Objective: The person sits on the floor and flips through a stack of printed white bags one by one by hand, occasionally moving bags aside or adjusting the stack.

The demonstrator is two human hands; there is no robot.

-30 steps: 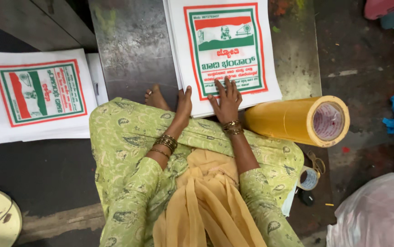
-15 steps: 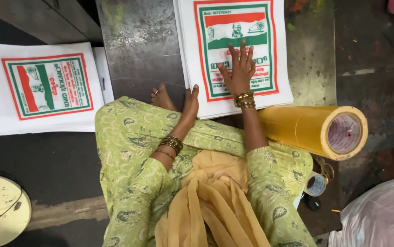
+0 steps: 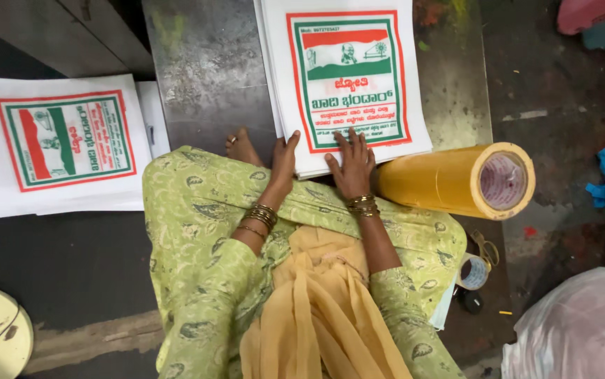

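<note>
Here, both hands are resting at the near edge of the stack of printed white bags (image 3: 348,77): the left hand (image 3: 283,156) is curling over its corner, gripping the edge, while the right hand (image 3: 350,165) is lying flat, fingers spread, probably steadying it. Just right, a yellow tape roll (image 3: 450,181) is lying sideways; far left, a second bag pile (image 3: 53,140) is sitting apart.

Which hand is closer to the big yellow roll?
The right hand. It lies flat on the bottom edge of the printed sheets, just beside the end of the big yellow roll. The left hand grips the sheets' lower left corner, farther from the roll.
</note>
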